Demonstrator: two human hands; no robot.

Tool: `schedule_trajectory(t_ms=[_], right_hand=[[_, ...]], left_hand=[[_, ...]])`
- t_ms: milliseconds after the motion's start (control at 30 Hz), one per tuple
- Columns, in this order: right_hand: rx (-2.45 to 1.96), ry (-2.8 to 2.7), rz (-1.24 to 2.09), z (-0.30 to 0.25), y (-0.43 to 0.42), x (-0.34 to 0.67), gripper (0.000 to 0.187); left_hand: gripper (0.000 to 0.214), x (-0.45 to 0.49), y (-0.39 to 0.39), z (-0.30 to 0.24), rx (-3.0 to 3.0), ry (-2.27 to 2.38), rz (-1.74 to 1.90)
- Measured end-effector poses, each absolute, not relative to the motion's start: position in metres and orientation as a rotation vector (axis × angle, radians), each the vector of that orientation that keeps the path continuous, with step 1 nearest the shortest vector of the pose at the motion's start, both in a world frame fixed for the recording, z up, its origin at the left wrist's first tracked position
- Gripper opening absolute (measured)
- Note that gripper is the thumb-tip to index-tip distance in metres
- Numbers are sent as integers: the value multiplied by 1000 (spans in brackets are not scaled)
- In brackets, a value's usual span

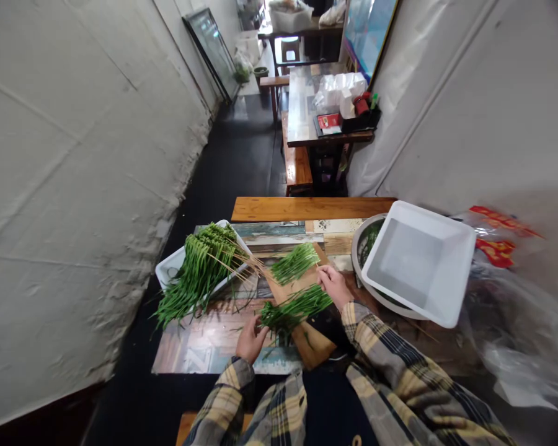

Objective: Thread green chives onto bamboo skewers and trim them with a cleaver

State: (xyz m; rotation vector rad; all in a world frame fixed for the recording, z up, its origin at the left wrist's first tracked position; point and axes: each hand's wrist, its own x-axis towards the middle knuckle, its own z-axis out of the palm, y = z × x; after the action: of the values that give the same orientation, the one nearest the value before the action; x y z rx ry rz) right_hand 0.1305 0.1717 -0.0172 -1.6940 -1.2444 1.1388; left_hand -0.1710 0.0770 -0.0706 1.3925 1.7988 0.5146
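A bunch of green chives point(302, 306) lies across the wooden board point(320, 347) in front of me. At its left end my left hand point(252, 339) touches the leaf tips, thumb and fingers apart. My right hand point(335, 287), above the bunch's right end, pinches a thin bamboo skewer point(317, 266), mostly hidden by the fingers. Farther back on the board rests a second chive bunch point(296, 262). To the left, skewered chives point(209, 263) are heaped over a white tray point(166, 270), their bare skewer ends point(235, 267) pointing right.
An empty white tub point(421, 260) sits tilted on a round colander point(359, 248) holding greens at the right. Beside it are clear plastic bags point(506, 322). A bench point(307, 208) runs behind the table, with another table point(302, 105) beyond. Walls close in on both sides.
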Motion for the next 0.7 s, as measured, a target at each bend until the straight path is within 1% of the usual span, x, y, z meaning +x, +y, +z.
schedule_trajectory(t_ms=[100,233,467,700], right_hand=[[-1821,-1261,1114,-58,172,137,31],[-1951,-1355,1019,-87,169,155,23],[-2065,-1472,839,-100,168,172,23],[-2048,-1506,867,-107,170,188,20]], left_hand=[[43,-176,66,-72,1370,1839,493],[44,-176,63,-72,1347,1856,466],[39,-162,76,-70,1364,1826,477],[42,-154,76,-71,1402,1814,458]])
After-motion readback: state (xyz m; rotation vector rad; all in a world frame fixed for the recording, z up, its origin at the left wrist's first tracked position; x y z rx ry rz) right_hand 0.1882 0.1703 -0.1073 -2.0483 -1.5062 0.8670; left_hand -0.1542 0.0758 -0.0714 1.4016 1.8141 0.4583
